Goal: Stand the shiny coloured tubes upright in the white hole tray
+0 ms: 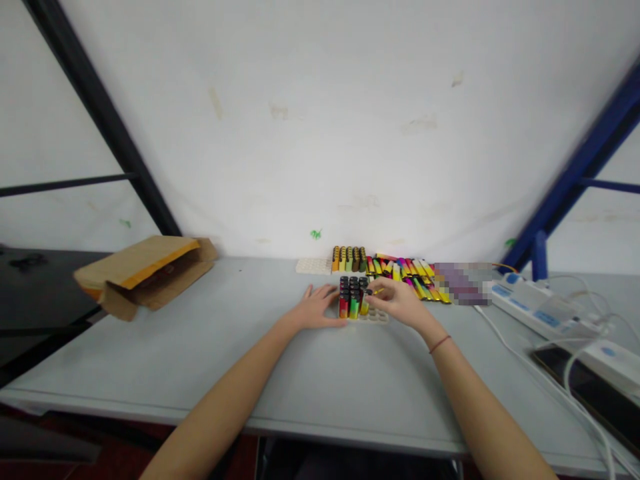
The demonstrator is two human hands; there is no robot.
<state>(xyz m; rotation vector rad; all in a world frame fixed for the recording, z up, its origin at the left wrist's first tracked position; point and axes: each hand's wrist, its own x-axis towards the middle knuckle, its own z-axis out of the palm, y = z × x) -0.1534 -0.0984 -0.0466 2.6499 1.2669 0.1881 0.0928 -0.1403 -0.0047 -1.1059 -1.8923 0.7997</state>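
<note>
The left hand [317, 310], loosely spread, flanks the tray [381, 319]. The right hand [400, 303], nearer the open wells, pinches a lighter [379, 291] over the tray, nearly level, beside the upright lighters [344, 307]. Loose lighters [426, 292] lie beyond.

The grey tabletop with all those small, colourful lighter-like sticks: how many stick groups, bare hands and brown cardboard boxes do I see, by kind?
Upright groups of small, colourful lighter-like sticks: 2
Loose pile of such sticks: 1
Bare left hand and bare right hand: 2
Brown cardboard box: 1
Total: 6
</note>
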